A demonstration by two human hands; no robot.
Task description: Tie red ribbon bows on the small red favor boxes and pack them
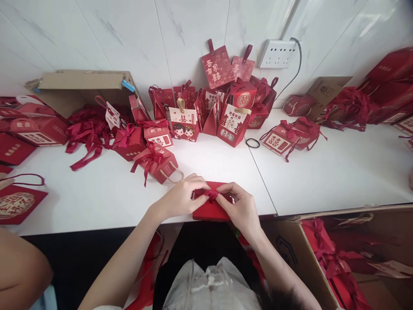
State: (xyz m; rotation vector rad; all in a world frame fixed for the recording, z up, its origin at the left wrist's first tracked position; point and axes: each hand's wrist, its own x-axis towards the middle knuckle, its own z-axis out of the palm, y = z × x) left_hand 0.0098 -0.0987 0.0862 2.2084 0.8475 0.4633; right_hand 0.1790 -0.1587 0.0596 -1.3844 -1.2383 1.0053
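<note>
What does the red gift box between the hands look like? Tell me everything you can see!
The red gift box is bright red and smooth, and looks like it's made of card. It sits on the white table, at the front edge. A darker red ribbon is bunched up on its top, where the left hand and right hand pinch it from both sides. The hands cover some of the box, so I can't tell whether it has any picture or writing.
</note>
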